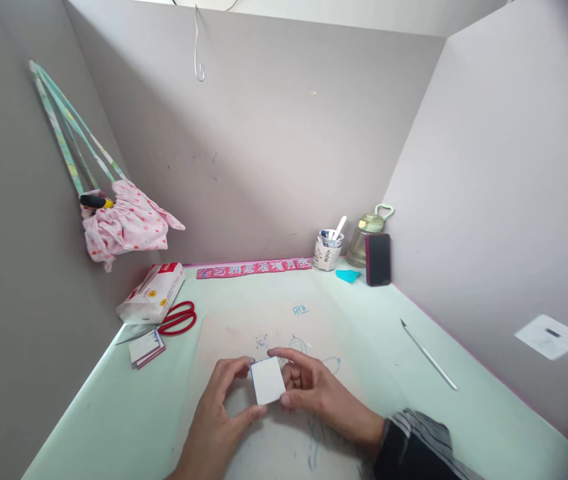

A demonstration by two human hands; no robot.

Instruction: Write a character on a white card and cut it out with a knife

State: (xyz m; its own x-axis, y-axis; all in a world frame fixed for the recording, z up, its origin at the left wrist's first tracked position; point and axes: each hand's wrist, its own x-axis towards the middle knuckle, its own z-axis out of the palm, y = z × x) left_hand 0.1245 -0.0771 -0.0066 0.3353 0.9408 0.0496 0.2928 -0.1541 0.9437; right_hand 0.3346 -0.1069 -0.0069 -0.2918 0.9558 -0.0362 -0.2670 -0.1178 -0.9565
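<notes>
Both of my hands hold a small white square of paper [267, 380] just above the desk, near its front edge. My left hand [219, 417] pinches the paper's left side between thumb and fingers. My right hand [309, 390] grips the right side, index finger along the top edge and thumb at the lower corner. Under them lies a worn beige mat [244, 333] with blue scribbles.
Red scissors [179, 319], a white packet [153, 293] and a small stack of paper squares [145, 348] sit at the left. A thin metal blade [429, 357] lies at the right. A cup of pens [328, 249], bottle [364, 240], phone [378, 259] and blue scrap [347, 275] stand at the back. A pink bag [124, 227] hangs on the left wall.
</notes>
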